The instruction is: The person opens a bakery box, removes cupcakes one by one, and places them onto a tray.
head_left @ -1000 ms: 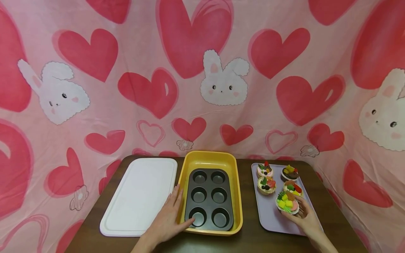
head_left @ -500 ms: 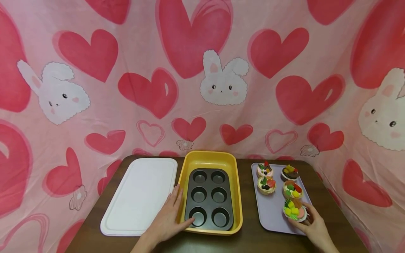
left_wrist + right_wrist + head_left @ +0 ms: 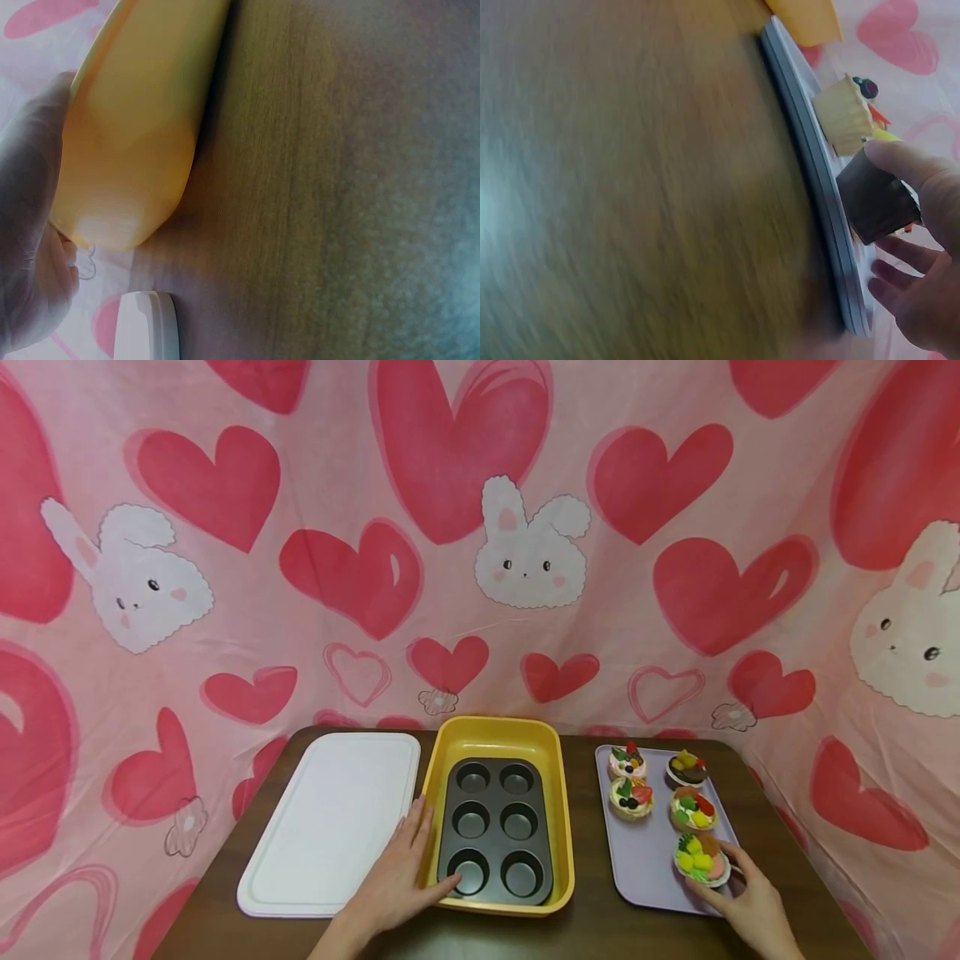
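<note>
My right hand (image 3: 750, 897) holds a cupcake (image 3: 701, 862) topped with yellow and pink fruit pieces, at the near right of a lilac tray (image 3: 637, 868). In the right wrist view the thumb lies on the rim of this cupcake's dark cup (image 3: 874, 196), with the fingers on its other side. My left hand (image 3: 397, 877) rests with straight, spread fingers along the left side of a yellow baking pan (image 3: 566, 860), thumb over the near rim. Inside the pan sits a dark muffin tin (image 3: 495, 843) with unfilled cups. In the left wrist view, the hand (image 3: 37, 202) touches the pan's edge.
Other cupcakes stand farther back on the tray: a pink one (image 3: 627, 765), a cream one (image 3: 631, 800), a chocolate one (image 3: 686, 771) and one with red and green fruit (image 3: 693, 810). A white board (image 3: 337, 827) lies left on the brown table (image 3: 585, 935).
My right hand has moved the cupcake slightly right and toward me on the tray, apart from the one behind it. In the last half second it barely shifts. My left hand stays put.
</note>
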A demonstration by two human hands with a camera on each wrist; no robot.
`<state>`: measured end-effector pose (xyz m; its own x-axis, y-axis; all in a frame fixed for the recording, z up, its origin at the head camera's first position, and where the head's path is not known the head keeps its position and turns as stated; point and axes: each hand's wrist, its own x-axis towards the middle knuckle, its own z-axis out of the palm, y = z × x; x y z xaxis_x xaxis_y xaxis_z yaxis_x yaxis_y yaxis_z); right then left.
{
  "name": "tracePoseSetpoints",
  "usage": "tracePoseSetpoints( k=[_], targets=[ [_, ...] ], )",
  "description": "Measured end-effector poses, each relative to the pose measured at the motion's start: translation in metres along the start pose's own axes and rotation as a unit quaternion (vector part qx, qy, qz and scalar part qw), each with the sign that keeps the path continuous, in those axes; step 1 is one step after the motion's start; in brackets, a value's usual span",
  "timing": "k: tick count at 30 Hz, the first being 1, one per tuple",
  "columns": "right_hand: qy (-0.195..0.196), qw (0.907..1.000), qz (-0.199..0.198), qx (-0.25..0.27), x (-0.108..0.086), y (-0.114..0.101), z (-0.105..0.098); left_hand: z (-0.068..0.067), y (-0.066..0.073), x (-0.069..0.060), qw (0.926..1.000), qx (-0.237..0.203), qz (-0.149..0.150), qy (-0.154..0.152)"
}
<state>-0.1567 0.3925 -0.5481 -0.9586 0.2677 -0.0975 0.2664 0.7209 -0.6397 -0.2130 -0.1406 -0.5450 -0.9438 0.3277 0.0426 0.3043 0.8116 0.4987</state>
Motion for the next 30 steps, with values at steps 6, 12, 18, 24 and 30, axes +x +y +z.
tracePoseSetpoints(
  k=[6, 12, 18, 24, 30],
  targets=[
    [-0.038, 0.9965, -0.008, -0.074, 0.0, 0.007, -0.009, 0.0, -0.001, 0.0, 1.0, -0.004, -0.002, -0.006],
    [-0.022, 0.9909, -0.049, -0.124, -0.004, 0.014, -0.005, -0.002, 0.0, 0.0, 1.0, -0.005, -0.001, -0.007],
    [0.012, 0.9825, -0.071, -0.172, -0.008, 0.024, -0.004, -0.001, 0.002, 0.002, 1.0, -0.002, 0.003, -0.004],
    [0.044, 0.9769, -0.084, -0.191, -0.011, 0.025, -0.003, -0.003, 0.005, 0.003, 0.9999, -0.001, 0.002, -0.014],
    [0.137, 0.9668, -0.148, -0.156, -0.01, 0.006, 0.004, -0.011, 0.006, 0.006, 0.9988, -0.025, -0.016, -0.039]
  ],
)
